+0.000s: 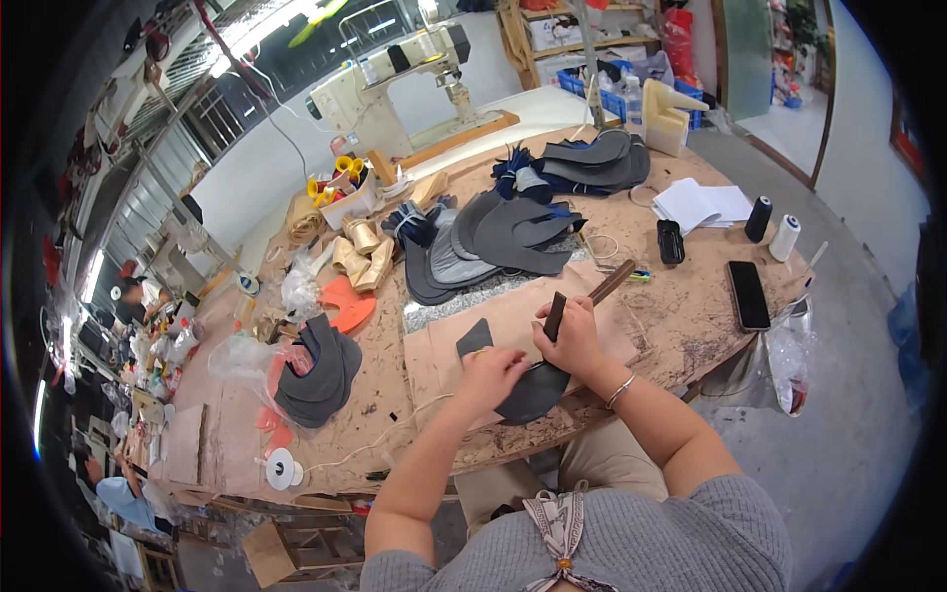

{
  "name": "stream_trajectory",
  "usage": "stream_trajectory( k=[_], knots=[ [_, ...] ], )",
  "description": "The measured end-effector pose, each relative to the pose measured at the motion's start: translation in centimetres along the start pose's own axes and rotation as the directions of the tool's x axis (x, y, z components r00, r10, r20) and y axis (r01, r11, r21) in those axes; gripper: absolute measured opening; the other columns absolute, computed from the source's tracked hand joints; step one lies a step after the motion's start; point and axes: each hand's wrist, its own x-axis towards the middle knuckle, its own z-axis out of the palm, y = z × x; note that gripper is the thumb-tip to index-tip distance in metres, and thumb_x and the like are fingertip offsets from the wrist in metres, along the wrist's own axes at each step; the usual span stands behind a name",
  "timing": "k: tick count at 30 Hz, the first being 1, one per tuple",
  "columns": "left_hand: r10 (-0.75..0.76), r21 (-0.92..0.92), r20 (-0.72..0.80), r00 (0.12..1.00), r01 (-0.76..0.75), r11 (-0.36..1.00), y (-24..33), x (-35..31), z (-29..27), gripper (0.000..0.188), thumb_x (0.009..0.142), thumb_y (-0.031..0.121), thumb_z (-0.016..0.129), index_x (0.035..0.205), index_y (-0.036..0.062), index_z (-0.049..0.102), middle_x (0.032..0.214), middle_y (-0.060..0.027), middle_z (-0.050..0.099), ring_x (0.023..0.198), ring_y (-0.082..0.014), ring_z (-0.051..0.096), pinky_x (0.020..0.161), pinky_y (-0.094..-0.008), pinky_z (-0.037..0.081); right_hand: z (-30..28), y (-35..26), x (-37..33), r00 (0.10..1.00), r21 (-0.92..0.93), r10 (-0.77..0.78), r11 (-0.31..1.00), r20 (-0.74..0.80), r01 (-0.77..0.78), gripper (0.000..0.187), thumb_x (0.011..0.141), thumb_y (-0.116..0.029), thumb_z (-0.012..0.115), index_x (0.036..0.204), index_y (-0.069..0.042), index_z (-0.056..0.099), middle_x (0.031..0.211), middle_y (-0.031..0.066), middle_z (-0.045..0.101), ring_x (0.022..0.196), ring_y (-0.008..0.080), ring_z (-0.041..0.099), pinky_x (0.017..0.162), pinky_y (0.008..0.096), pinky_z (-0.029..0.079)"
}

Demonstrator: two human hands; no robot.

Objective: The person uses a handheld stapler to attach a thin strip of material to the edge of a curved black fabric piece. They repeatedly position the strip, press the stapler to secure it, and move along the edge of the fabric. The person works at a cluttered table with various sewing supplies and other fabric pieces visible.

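My left hand (pixel 490 375) presses down on a dark grey shoe-upper piece (pixel 528 393) lying on a brown paper sheet (pixel 444 350) near the table's front edge. My right hand (pixel 570 337) is closed around a small dark flat tool (pixel 555 314), held upright just above the same piece. A wooden-handled tool (pixel 612 281) lies just beyond my right hand.
Stacks of grey cut pieces (pixel 493 242) fill the table middle, another pile (pixel 318 370) sits left, more (pixel 592 158) at the back. A phone (pixel 748 294), black case (pixel 671 241), two thread spools (pixel 771 227), white papers (pixel 702 202) lie right. A sewing machine (pixel 395 84) stands behind.
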Motion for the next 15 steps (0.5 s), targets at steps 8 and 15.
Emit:
stream_trajectory(
  k=[8, 15],
  knots=[
    [-0.025, -0.133, 0.257, 0.966, 0.061, 0.989, -0.4, 1.9, 0.6, 0.012, 0.088, 0.018, 0.068, 0.097, 0.0118, 0.074, 0.097, -0.0041, 0.070, 0.095, -0.0207, 0.066, 0.092, -0.0409, 0.041, -0.2, 0.0, 0.1, 0.999, -0.001, 0.009, 1.000, -0.040, -0.009, 0.017, 0.077, -0.017, 0.073, 0.088, -0.010, 0.063, 0.078, 0.0034, 0.065, 0.074, 0.0233, 0.062, 0.084, 0.0397, 0.039],
    [0.538, 0.358, 0.003, 0.843, -0.503, 0.787, -1.1, -0.9, 1.6, 0.018, 0.083, 0.008, 0.064, 0.097, 0.0137, 0.072, 0.092, 0.0001, 0.065, 0.091, -0.0170, 0.062, 0.096, -0.0419, 0.034, -1.2, -0.7, 2.0, 0.997, 0.028, -0.077, 0.997, 0.030, 0.076, 0.012, 0.078, -0.015, 0.072, 0.086, -0.011, 0.064, 0.071, 0.0022, 0.061, 0.069, 0.0224, 0.059, 0.082, 0.0393, 0.039]
  ],
)
